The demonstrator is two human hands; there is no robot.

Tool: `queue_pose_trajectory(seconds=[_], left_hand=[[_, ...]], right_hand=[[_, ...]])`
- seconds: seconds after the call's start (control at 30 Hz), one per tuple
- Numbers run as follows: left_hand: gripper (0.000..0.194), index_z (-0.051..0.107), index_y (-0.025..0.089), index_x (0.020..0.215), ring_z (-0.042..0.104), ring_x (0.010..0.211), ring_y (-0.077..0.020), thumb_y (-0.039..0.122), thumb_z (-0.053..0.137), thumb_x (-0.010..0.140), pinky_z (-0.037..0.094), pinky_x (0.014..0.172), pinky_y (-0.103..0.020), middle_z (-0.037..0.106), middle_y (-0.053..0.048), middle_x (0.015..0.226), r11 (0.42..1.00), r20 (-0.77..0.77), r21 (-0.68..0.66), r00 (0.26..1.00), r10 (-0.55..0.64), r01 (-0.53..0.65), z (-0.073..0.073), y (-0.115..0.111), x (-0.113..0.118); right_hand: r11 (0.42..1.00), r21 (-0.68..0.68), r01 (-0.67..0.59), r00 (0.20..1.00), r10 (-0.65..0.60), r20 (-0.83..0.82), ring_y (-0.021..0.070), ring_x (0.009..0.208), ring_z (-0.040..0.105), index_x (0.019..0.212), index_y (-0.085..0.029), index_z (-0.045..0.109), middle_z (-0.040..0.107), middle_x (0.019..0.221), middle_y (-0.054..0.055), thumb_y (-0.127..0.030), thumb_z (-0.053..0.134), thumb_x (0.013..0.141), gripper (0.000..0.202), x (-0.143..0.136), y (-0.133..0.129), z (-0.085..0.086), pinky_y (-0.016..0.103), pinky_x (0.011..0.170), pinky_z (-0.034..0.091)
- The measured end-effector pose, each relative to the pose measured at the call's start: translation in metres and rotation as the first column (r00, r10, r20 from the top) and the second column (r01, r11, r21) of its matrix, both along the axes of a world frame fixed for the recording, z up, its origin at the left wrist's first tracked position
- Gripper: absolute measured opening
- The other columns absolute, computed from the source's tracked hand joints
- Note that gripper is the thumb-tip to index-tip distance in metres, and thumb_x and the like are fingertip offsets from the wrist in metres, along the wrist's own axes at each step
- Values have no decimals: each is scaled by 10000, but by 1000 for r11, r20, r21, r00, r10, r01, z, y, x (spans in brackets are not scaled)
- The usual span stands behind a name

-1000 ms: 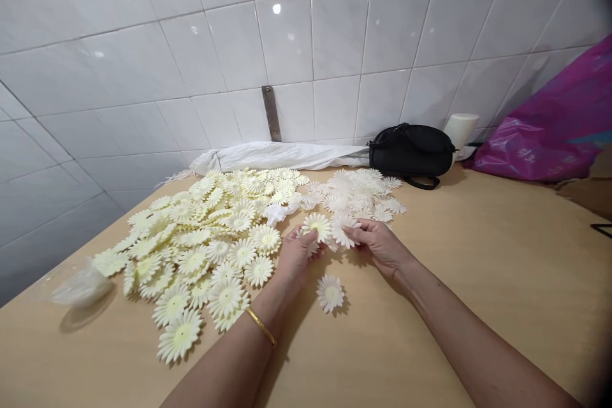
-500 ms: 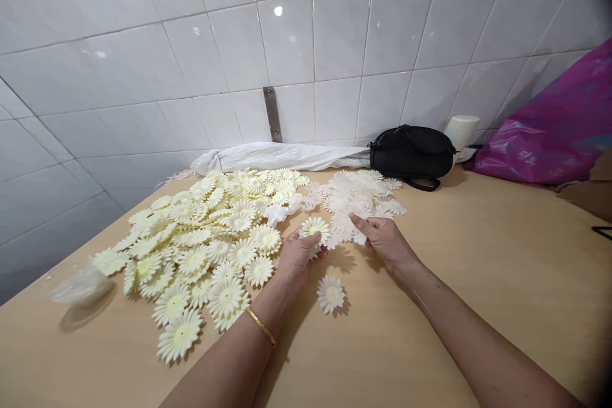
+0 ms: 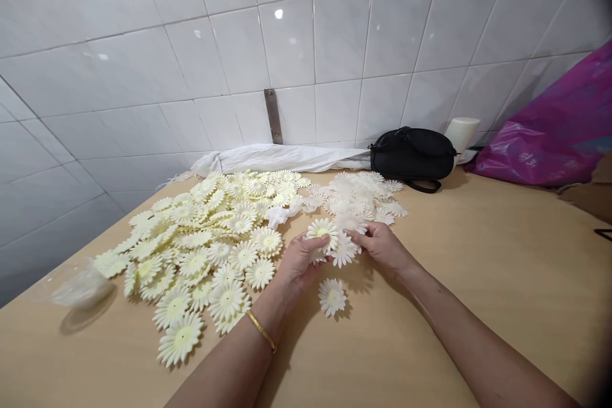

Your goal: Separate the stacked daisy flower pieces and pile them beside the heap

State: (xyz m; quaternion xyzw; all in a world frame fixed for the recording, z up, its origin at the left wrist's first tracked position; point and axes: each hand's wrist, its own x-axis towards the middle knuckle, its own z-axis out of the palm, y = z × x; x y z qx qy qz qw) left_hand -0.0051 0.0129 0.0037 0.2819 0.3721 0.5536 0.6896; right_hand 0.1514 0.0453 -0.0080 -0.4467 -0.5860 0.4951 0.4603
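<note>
My left hand (image 3: 302,259) pinches a pale yellow artificial daisy (image 3: 322,234) between thumb and fingers, above the table. Close beside it, my right hand (image 3: 382,245) is closed on thin white flower petals (image 3: 356,223), apparently more than one layer. Another white flower piece (image 3: 343,250) hangs between the hands, near the daisy; which hand bears it I cannot tell. Below the hands a single whitish flower (image 3: 332,297) lies on the table. To the left spreads a big heap of pale yellow flowers (image 3: 191,260). Behind my right hand lies a pile of white flower pieces (image 3: 363,191).
A clear plastic bag (image 3: 83,287) lies at the table's left edge. Along the tiled wall run a white cloth (image 3: 287,157), a black case (image 3: 414,154) and a white bottle (image 3: 463,134). A purple bag (image 3: 540,134) stands at the right, beside some brown cardboard (image 3: 590,188).
My right hand has come away from the white pile toward my left hand, bringing white flower petals with it. My left hand still holds the yellow daisy, in nearly the same place.
</note>
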Motion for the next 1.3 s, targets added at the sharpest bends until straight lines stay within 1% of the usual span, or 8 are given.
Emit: queue_pose_trajectory(seconds=[0.23,0.4,0.63,0.77,0.93,1.1,1.23,1.3], left_hand=[[228,609,106,756,545,547,-105,113,691,543,409,472,-209,620,-36,681,999,23,-23,999,-43,43,-1,-3,5],[168,582,92,685,516,484,-94,74,656,535,372,438,-202,597,-32,598,993,-9,-88,997,75,-75,-1,2,2],[262,581,130,741,532,490,-99,170,707,514,406,464,-216,601,-10,622,966,-145,61,955,257,-251,-7,12,-8],[256,598,135,751,548,521,-109,225,712,540,423,500,-227,619,-20,648,974,-171,146,965,199,-174,-6,4,-1],[248,586,129,748,512,497,-87,230,706,556,391,467,-203,597,-16,640,983,-177,145,974,142,-117,-1,-4,7],[257,524,144,665,444,415,-54,240,721,532,307,397,-178,524,31,551,973,-203,117,954,219,-198,-4,1,2],[261,556,140,705,447,426,-58,275,717,549,318,417,-191,540,15,574,981,-224,118,959,176,-152,-8,1,3],[276,586,133,753,462,450,-65,281,714,559,343,445,-203,569,-8,616,990,-227,112,967,115,-91,-8,-2,5]], right_hand=[[994,42,-101,992,98,77,105,481,434,500,-159,516,489,477,-36,-275,647,567,188,-6,-10,6,222,466,315],[962,-70,-263,965,261,-30,75,481,424,510,-153,499,487,493,-44,-249,700,541,225,-2,-8,10,202,472,311],[965,-240,108,967,-159,-201,91,483,492,604,-161,571,524,542,-16,-358,748,489,289,8,6,7,198,426,333],[966,-260,-3,964,-67,-256,82,471,476,732,-177,610,542,586,-16,-381,727,543,302,1,-1,8,201,416,325],[978,-142,-152,967,117,-226,78,480,434,627,-162,569,504,541,-36,-381,707,570,265,-7,-7,6,216,472,324],[993,29,113,989,-115,93,110,504,416,618,-165,557,487,547,-15,-426,590,661,266,4,5,-2,258,505,327],[860,426,281,804,-454,385,224,815,490,797,-179,629,583,819,70,-321,560,683,194,6,4,1,359,743,360],[833,486,266,811,-466,355,237,901,477,818,-180,631,590,886,82,-335,529,721,210,1,-2,6,366,800,343]])
